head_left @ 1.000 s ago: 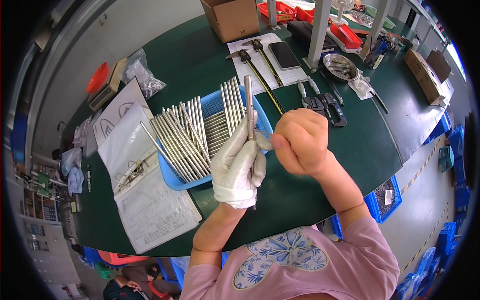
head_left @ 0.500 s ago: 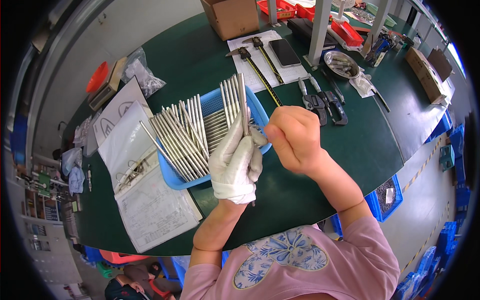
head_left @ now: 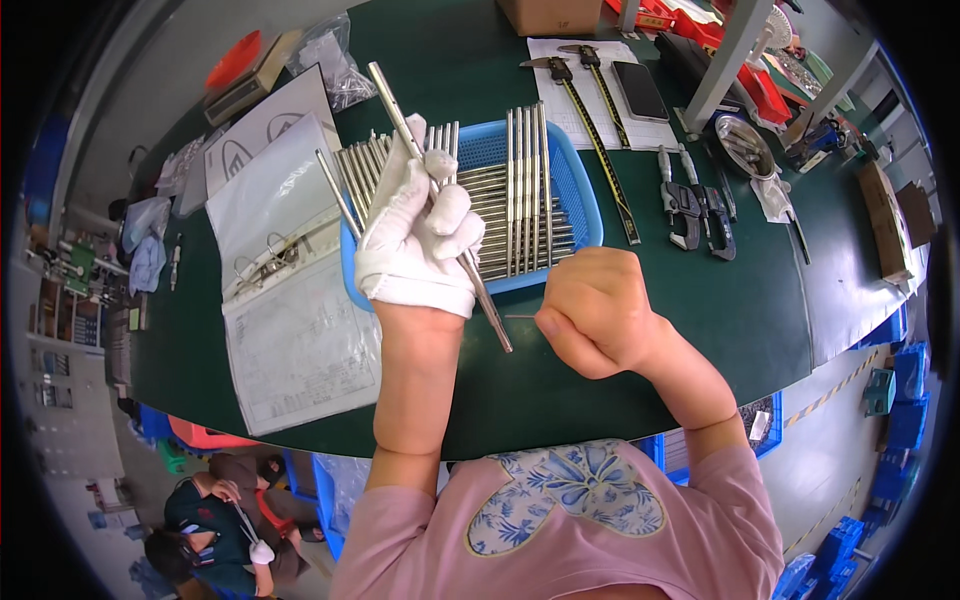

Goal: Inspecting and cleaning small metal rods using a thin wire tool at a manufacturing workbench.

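The left hand, in a white glove, grips a long metal rod with fingers curled around it. The rod runs slantwise, its lower end just above the green table, its upper end over the blue basket of like rods. The bare right hand is closed in a fist, thumb and forefinger pinching a thin pin that points at the rod's lower end, close but apart. An open ring binder lies to the left; calipers lie beyond the basket.
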A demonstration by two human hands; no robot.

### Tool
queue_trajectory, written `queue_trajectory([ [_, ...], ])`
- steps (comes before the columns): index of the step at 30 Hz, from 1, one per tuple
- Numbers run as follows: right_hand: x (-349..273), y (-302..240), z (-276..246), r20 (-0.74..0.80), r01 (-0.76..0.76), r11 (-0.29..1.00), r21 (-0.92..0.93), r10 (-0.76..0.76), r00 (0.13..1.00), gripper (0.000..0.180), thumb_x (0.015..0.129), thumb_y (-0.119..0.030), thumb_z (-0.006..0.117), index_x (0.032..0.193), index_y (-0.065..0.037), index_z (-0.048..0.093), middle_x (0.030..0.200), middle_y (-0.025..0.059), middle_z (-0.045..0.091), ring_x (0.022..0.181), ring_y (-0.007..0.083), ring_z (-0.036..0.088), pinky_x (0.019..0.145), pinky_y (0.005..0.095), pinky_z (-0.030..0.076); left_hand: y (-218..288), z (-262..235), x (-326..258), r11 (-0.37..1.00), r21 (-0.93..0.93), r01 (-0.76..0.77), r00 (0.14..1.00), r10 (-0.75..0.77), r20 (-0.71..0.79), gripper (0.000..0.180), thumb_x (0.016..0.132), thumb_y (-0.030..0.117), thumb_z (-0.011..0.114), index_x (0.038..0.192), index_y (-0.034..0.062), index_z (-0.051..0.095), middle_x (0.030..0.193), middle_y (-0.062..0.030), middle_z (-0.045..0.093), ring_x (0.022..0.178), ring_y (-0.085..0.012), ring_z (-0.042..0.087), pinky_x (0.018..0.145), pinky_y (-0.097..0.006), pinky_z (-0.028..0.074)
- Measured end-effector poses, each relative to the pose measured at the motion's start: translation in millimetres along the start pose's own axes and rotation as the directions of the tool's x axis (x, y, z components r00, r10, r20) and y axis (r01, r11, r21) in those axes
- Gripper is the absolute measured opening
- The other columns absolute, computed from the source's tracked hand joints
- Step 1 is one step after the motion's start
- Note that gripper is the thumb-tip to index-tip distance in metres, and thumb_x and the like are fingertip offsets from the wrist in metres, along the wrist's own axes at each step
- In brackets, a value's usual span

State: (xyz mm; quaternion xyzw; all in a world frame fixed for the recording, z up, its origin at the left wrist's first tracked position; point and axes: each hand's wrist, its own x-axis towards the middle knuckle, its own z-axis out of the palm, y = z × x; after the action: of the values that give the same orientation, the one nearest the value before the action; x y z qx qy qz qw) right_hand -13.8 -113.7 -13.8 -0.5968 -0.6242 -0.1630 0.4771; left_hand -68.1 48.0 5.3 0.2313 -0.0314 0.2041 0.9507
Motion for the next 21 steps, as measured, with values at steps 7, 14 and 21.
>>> queue_trajectory([
  [7,-2,2,6,0.022,-0.004,1.0,0.024,0.004,1.0,0.016,0.067,-0.007,0.06,0.06,-0.005,0.046,0.051,0.0065,0.042,0.041,0.0254,0.043,0.038,0.0348,0.033,-2,1,0,0.999,-0.02,0.025,1.0,-0.025,0.009,0.029,0.09,0.007,0.042,0.118,0.0061,0.049,0.088,-0.0064,0.057,0.051,-0.0076,0.037,0.042,-0.018,0.029],
  [14,0,-4,3,0.103,-0.005,0.995,-0.102,0.015,0.995,0.021,0.067,-0.008,0.061,0.058,-0.006,0.042,0.052,0.0063,0.04,0.041,0.025,0.043,0.038,0.0352,0.033,-4,0,2,1.0,0.015,0.018,0.999,-0.017,-0.046,0.029,0.09,0.007,0.042,0.118,0.0059,0.049,0.087,-0.0057,0.058,0.05,-0.0073,0.037,0.041,-0.017,0.028],
  [21,-3,1,17,0.029,-0.038,0.993,-0.115,0.041,0.999,0.026,0.067,-0.01,0.063,0.058,-0.007,0.039,0.053,0.0064,0.04,0.042,0.0247,0.043,0.039,0.0354,0.033,-8,-4,5,0.994,0.102,-0.033,0.994,0.042,-0.096,0.027,0.09,0.005,0.043,0.116,0.0054,0.051,0.086,-0.0064,0.057,0.048,-0.0059,0.035,0.038,-0.016,0.026],
])
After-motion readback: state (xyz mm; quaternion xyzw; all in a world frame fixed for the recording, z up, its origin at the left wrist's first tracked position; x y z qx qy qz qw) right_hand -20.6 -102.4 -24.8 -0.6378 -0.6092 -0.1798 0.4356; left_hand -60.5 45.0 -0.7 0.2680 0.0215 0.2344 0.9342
